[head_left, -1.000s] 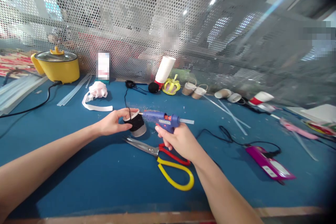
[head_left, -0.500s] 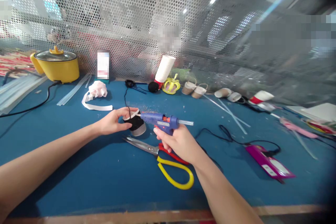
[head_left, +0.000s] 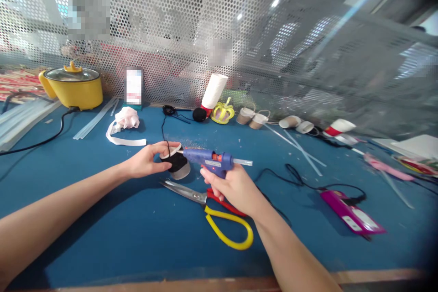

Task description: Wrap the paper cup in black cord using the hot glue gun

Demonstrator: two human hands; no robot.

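My left hand grips a small paper cup by its side, thumb and fingers closed round it. Black cord is wound about the cup's middle, and a strand of it runs back to a black tangle. In my right hand is a blue hot glue gun, with a clear glue stick out of its back end. The gun's nozzle meets the cup at the wrapped cord near the rim. Below both hands lie scissors with one red and one yellow handle, blades slightly apart.
At the back left stands a yellow electric pot; before it lie glue sticks and crumpled white ribbon. A stack of paper cups, a yellow crown-like piece and small baskets line the mesh wall. A purple power strip lies right.
Almost nothing differs. The view has shifted very slightly, while both hands, the cup and the glue gun keep the same places.
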